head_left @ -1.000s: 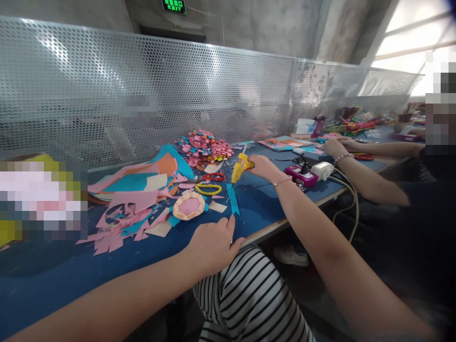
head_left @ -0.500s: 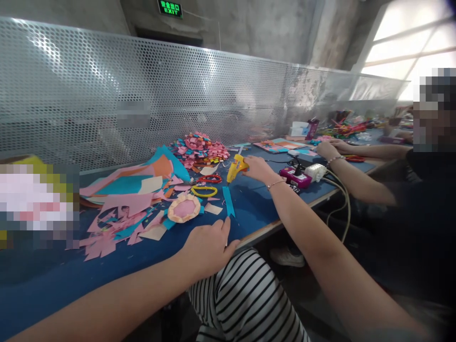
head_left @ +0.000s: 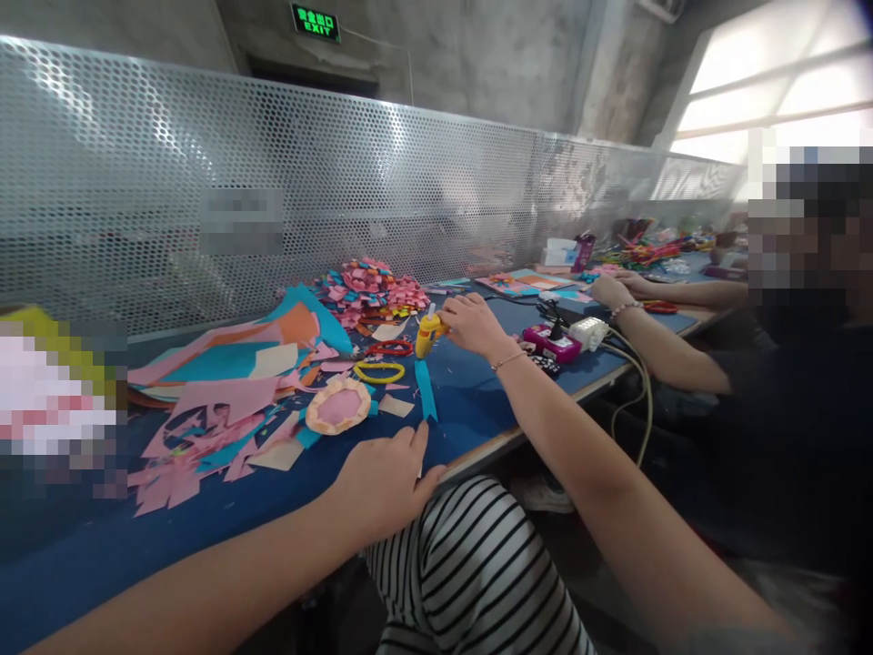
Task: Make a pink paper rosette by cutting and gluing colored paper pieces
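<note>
My right hand (head_left: 474, 323) is wrapped round a yellow hot glue gun (head_left: 427, 337), a pale glue stick jutting from its top. Its nozzle points down at the far end of a blue paper strip (head_left: 426, 391) lying on the table. At the strip's notched near end, my left hand (head_left: 382, 478) rests with the index finger stretched out and the thumb apart. Left of the strip lies a round pink piece with a folded cream rim (head_left: 339, 407), blue paper showing beneath it. Yellow-handled scissors (head_left: 379, 372) and red-handled scissors (head_left: 390, 348) lie beyond.
Coloured sheets (head_left: 225, 350) and pink scraps (head_left: 197, 446) cover the left side. A pile of paper pieces (head_left: 372, 291) sits against the perforated metal screen (head_left: 306, 182). A purple power strip (head_left: 551, 344) with cables lies right, near a co-worker's arm (head_left: 672, 350).
The glue gun has tilted more upright, its nozzle still at the strip's far end. My left hand keeps its place at the near end. The whole view has shifted slightly.
</note>
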`<state>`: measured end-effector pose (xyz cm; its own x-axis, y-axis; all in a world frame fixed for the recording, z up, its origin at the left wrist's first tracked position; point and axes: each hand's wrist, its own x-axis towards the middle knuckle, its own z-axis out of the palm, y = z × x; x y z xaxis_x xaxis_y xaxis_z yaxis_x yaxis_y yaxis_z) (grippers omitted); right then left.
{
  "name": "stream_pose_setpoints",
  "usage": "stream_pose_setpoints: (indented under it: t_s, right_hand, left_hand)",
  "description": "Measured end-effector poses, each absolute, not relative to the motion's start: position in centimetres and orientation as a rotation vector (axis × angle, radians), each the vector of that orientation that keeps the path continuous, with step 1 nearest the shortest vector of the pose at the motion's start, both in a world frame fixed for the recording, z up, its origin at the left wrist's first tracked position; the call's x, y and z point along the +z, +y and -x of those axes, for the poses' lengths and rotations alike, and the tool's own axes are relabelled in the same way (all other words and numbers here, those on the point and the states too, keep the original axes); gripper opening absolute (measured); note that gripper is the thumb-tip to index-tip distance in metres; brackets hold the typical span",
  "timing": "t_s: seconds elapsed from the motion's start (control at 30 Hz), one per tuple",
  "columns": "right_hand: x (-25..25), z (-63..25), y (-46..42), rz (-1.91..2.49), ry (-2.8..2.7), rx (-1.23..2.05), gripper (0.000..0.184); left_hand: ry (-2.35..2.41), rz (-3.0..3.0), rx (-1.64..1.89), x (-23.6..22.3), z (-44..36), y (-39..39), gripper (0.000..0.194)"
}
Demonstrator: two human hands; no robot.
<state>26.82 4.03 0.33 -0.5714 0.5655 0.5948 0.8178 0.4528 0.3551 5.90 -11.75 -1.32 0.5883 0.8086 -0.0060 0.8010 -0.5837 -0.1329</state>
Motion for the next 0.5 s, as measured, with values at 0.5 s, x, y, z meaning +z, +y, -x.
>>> stream_pose_setpoints:
  t_s: [0.5]
  right_hand:
    - [-1.9, -29.9, 6.7, 2.008, -1.484, 0.359, 0.041]
  left_hand:
    - [-1.354, 2.710, 0.053, -1.9, -5.6, -11.6, 0.058]
